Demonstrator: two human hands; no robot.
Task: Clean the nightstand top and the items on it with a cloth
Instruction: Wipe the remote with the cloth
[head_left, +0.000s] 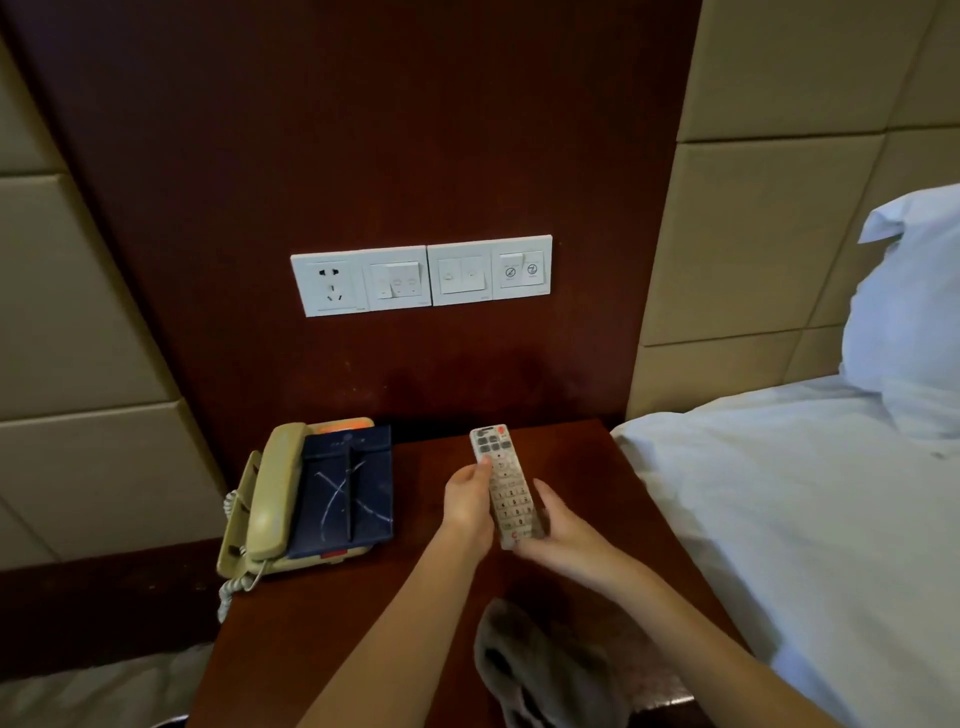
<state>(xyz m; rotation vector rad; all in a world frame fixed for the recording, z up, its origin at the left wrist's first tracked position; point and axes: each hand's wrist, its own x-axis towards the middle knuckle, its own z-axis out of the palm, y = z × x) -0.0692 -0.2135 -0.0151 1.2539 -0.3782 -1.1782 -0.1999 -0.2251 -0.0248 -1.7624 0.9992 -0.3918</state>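
Gripping the remote from both sides, the left hand and right hand hold it over the nightstand; the cloth lies at its near edge.

Phone on nightstand, back-left; pad lies on phone, R of handset. Remote mid-nightstand, R of phone, held betw. both hands: L hand on its L edge, R hand at its near end. Cloth on nightstand's front edge, under R forearm. Switch panel on wall behind, above nightstand. Bed just R of nightstand; pillow at bed's far end.
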